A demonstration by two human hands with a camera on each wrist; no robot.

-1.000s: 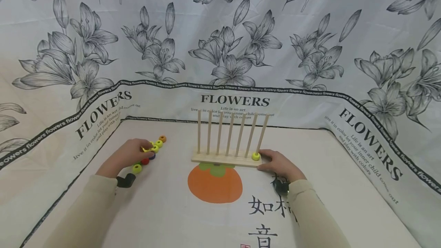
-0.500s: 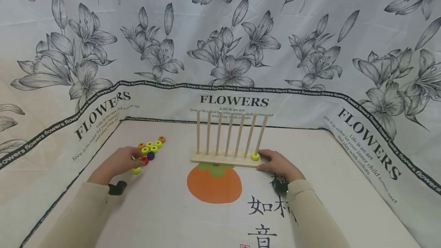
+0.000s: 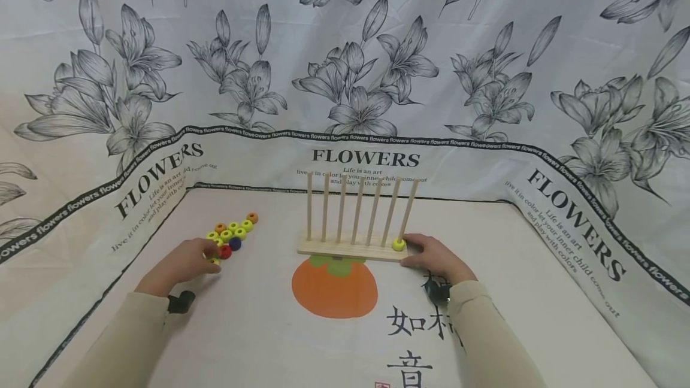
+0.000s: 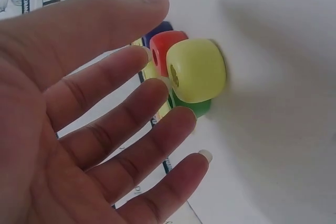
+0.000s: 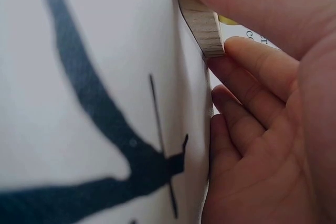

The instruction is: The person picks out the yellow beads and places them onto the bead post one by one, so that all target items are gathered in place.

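Observation:
My left hand (image 3: 180, 265) reaches to the near end of a cluster of beads on the left. In the left wrist view its fingers spread loosely, fingertips close by a yellow-green bead (image 4: 198, 69); whether they touch it I cannot tell. Behind that bead show a red bead (image 4: 167, 44) and a green bead (image 4: 194, 107). On the other side, my right hand (image 3: 439, 256) holds the right end of a wooden peg stand (image 3: 345, 249), thumb in front and fingers behind. A yellow bead (image 3: 398, 245) sits at the foot of the stand's rightmost peg.
Several yellow beads (image 3: 239, 233), a dark blue bead (image 3: 235, 243) and two orange beads (image 3: 252, 218) lie in the cluster. Several upright pegs rise from the stand. The tablecloth (image 3: 259, 328) bears a printed persimmon (image 3: 334, 288); a flowered curtain (image 3: 366, 76) hangs behind.
My left hand has moved back toward me along the cluster, uncovering yellow beads and an orange one. The right hand stays on the stand.

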